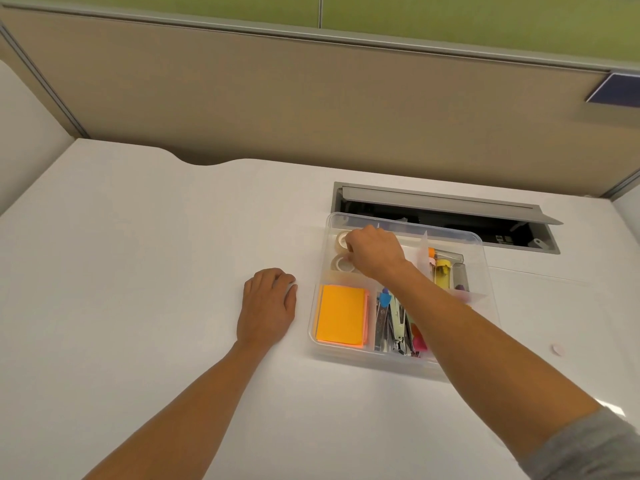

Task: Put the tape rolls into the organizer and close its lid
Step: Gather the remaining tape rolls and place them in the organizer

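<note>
Nearest to us, a grey sleeve (588, 445) covers the upper right arm, and both bare forearms reach forward over the white table (138, 237). Our left hand (268, 303) rests palm-down on the table, fingers loosely curled and grasping nothing, just beside the left wall of the clear organizer (485, 265). In the organizer's near-left compartment lies a stack of orange sticky notes (341, 315); the compartment to its right is crammed with a stapler and other small tools (394, 323). Farther in, our right hand (375, 252) has crossed over the dividers and is lowered into the far-left compartment, knuckles up, fingertips bent down at the tape rolls (343, 252). Two clear rolls lie there, one beyond the other, both inside the organizer. Whether the fingers pinch a roll or merely touch it we cannot tell, since the hand hides the contact. To the right sit yellow and orange items (442, 268). Beyond the organizer an open cable hatch (450, 220) is sunk into the table, and behind it rises a beige partition (311, 98).
</note>
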The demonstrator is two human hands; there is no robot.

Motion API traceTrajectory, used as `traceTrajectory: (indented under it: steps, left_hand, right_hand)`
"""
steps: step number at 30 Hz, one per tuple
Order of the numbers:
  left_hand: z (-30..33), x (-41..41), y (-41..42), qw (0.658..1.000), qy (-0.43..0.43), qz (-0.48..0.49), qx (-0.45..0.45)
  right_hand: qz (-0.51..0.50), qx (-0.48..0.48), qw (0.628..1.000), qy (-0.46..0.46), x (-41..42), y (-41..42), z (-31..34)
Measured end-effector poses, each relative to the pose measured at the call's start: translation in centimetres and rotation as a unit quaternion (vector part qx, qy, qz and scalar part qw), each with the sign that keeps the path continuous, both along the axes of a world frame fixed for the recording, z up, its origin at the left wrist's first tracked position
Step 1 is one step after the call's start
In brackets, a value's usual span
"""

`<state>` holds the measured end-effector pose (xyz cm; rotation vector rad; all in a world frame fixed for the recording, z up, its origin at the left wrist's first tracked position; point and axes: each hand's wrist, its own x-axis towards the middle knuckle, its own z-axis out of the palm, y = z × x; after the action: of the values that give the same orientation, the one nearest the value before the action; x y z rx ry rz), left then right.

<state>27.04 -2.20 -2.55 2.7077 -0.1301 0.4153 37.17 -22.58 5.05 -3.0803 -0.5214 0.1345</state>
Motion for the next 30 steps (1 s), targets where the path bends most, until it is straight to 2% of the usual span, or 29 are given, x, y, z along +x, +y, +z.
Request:
traceTrajectory:
  steps: [6, 10, 14, 17, 20, 24, 30]
  left_hand:
    - [-0.1, 0.0, 0.1, 1.0, -0.006, -0.016, -0.001]
    - [0.3, -0.3, 0.2, 0.997, -0.002, -0.05, -0.057]
    - [1.0, -1.6, -0.2, 0.98, 0.036, -0.044, -0.188]
    - [1.7, -3.2, -1.0, 0.945, 0.095, -0.034, -0.312]
    - [2.0, -5.3, -1.9, 0.915, 0.14, -0.042, -0.376]
    - [2.0, -7.3, -3.2, 0.896, 0.161, -0.035, -0.413]
    - [2.1, -8.6, -4.4, 0.902, 0.156, -0.026, -0.401]
  right_hand:
    - [-0.065, 0.133, 0.988, -0.03, -1.3, -1.9, 1.1]
    - [-0.134, 0.2, 0.967, -0.087, -4.2, -5.2, 2.2]
    - [-0.238, 0.271, 0.924, -0.128, -8.1, -9.2, 2.5]
    - [-0.315, 0.291, 0.89, -0.154, -11.3, -12.4, 2.4]
    - [-0.386, 0.301, 0.854, -0.175, -14.2, -15.4, 2.1]
    - [-0.47, 0.333, 0.792, -0.203, -18.6, -18.2, 1.2]
    - [-0.574, 0.326, 0.726, -0.193, -24.2, -20.5, -1.3]
